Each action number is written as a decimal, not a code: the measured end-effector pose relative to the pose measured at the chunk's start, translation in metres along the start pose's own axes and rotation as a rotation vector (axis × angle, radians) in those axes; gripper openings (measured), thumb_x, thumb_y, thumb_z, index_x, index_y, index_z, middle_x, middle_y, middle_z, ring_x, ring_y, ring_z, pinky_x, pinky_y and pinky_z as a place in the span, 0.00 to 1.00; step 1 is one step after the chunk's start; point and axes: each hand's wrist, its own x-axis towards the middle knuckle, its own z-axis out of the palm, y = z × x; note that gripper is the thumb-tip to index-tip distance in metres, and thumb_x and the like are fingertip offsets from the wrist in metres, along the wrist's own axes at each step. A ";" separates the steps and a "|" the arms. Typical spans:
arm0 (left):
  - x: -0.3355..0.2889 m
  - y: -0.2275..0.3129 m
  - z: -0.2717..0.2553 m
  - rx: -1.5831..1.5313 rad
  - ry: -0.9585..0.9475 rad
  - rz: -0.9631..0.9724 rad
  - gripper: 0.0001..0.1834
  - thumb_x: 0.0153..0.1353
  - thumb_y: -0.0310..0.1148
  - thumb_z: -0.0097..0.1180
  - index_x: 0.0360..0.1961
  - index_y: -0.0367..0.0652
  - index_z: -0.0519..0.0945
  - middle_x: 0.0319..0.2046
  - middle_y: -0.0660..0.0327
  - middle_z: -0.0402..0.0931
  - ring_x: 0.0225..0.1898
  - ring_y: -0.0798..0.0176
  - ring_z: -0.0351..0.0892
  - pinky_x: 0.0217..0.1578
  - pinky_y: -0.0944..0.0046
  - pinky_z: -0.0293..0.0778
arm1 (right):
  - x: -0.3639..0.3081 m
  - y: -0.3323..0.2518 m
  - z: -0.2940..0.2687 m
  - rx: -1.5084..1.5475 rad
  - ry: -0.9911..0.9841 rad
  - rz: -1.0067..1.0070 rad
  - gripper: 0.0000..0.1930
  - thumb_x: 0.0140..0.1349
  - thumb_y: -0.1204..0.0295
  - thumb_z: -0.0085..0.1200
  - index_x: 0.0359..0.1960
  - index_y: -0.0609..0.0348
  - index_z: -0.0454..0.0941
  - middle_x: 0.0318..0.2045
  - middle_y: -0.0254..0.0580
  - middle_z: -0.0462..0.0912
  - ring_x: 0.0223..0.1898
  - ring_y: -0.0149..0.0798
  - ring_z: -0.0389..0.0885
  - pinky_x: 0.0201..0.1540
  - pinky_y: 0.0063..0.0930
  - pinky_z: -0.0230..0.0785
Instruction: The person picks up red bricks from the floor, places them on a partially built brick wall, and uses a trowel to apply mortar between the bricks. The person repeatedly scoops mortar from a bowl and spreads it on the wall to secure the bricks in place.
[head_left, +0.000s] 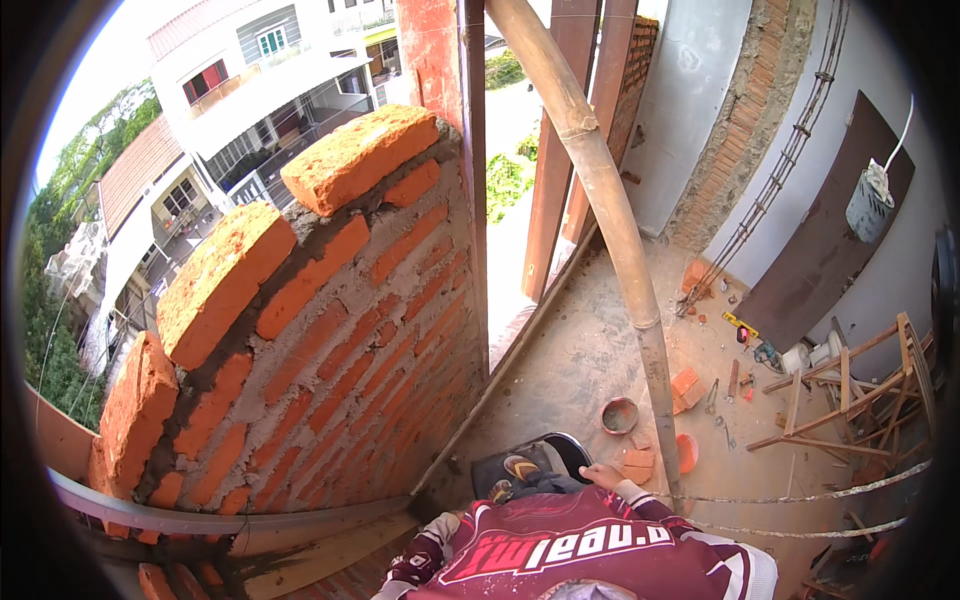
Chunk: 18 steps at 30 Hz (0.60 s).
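- Resting at the right edge of the dark tub (574,452): right hand (603,475), bare, its fingers seeming partly curled; whether they are gripping the rim, I cannot tell.
- Hiding beyond a pale cuff (440,524) and the maroon shirt (560,520): left hand; how far it is opening, or what it is holding, I cannot tell.
- Handling, as I am judging it: fingers should be wrapping fully over the rim, the tub staying level, the feet (522,466) keeping clear of its edge.
- Sitting low, between the foot of the brick wall (340,350) and some orange bricks (638,460): the tub, black, its rounded rim catching light, its inside lying in shadow, shirt and feet partly covering it; its contents I am not making out.
- Standing near, beyond the bricks: a small round bucket (606,428).
- Slanting down across the room: a bamboo pole (600,185).
- Lying along the wall's stepped top: whole orange blocks (360,155), mortar showing beneath.
- Leaning farther right: a timber frame (845,400).
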 end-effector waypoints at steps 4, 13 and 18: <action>0.012 0.061 -0.020 0.656 0.537 -0.153 0.32 0.67 0.58 0.53 0.56 0.41 0.80 0.53 0.48 0.81 0.56 0.48 0.79 0.59 0.50 0.69 | 0.019 -0.003 0.013 -0.230 -0.302 0.064 0.40 0.64 0.33 0.44 0.51 0.61 0.84 0.50 0.55 0.84 0.53 0.50 0.81 0.58 0.39 0.69; 0.009 0.063 -0.015 0.404 0.580 0.307 0.21 0.62 0.52 0.61 0.40 0.44 0.85 0.40 0.54 0.86 0.46 0.52 0.83 0.50 0.51 0.74 | 0.021 0.025 0.008 -0.374 -0.272 0.073 0.39 0.64 0.33 0.44 0.50 0.60 0.85 0.49 0.55 0.85 0.52 0.51 0.82 0.57 0.39 0.70; 0.030 -0.007 -0.018 0.729 0.450 0.027 0.27 0.69 0.56 0.48 0.51 0.46 0.82 0.53 0.55 0.81 0.58 0.49 0.78 0.57 0.51 0.71 | 0.020 0.024 0.015 -0.399 -0.280 0.080 0.38 0.64 0.34 0.45 0.49 0.59 0.85 0.48 0.54 0.85 0.51 0.52 0.83 0.57 0.40 0.70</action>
